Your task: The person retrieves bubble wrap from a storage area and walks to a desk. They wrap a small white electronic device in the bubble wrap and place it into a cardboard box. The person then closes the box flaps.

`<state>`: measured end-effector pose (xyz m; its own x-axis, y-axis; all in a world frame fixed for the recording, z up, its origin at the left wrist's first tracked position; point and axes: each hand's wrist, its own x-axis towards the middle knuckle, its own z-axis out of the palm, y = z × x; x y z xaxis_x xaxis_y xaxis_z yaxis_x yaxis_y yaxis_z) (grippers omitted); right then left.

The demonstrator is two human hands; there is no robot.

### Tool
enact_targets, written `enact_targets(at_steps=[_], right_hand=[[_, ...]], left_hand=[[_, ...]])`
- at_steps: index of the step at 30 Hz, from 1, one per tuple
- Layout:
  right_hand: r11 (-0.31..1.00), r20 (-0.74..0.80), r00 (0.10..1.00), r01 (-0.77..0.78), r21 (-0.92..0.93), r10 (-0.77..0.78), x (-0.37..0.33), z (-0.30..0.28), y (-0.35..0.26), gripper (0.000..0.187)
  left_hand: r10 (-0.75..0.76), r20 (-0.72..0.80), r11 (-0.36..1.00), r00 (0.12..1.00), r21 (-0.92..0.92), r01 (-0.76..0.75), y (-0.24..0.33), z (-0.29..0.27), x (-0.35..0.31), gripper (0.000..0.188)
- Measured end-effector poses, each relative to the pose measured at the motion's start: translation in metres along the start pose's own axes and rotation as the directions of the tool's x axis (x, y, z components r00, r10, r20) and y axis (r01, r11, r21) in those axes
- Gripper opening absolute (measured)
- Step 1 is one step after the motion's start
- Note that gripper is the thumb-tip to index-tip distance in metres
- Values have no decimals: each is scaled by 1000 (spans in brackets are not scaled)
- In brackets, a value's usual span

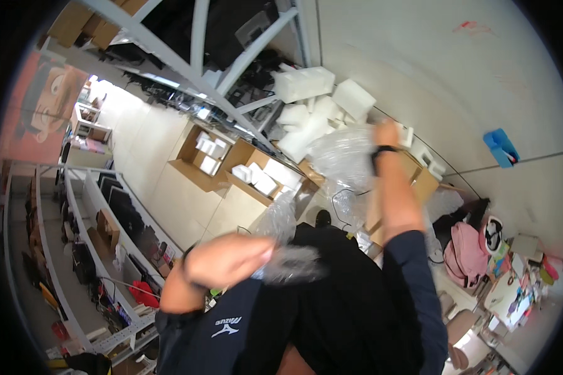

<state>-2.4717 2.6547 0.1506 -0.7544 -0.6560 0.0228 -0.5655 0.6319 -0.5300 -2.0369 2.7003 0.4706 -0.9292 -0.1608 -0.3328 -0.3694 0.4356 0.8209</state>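
The left hand has its grip clamped on clear plastic film over dark trousers; the right hand, grip too blurred to tell, meets a plastic bundle beside white foam.

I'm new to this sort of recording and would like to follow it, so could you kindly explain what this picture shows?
Certainly. There is no machine here: a person works bare-handed. The single picture looks down from a wide fisheye camera on that person's head, which is why straight edges bend.

The left hand, low in the view, seems to hold crumpled clear plastic. The right hand reaches up beside a larger clear plastic bundle; blur hides whether its grip is closed.

On the pale tiled floor stand open cardboard boxes with white blocks inside. Beyond them is a heap of white, foam-like pieces. A pink bag sits off to the right.
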Motion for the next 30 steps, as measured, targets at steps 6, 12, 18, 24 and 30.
enact_targets(at_steps=[6, 12, 18, 24, 30], right_hand=[[914, -428, 898, -86, -398, -101, 128, -183, 123, 66], [914, -545, 820, 340, 220, -174, 151, -260, 20, 61], [824, -73, 828, 561, 82, -556, -3, -128, -109, 75], [465, 439, 164, 424, 777, -883, -224, 60, -231, 97], [624, 704, -97, 391, 677, -703, -295, 175, -308, 26]], left_hand=[[-306, -951, 928, -35, -306, 211, -42, 31, -194, 18], [-340, -915, 933, -219, -298, -202, -69, 37, -184, 22], [-311, -909, 908, -279, -197, -371, -82, 28, -184, 27], [-312, -910, 851, -272, -140, -506, -108, 11, -234, 33], [-341, -792, 785, -506, 57, -617, -164, 33, -386, 25]])
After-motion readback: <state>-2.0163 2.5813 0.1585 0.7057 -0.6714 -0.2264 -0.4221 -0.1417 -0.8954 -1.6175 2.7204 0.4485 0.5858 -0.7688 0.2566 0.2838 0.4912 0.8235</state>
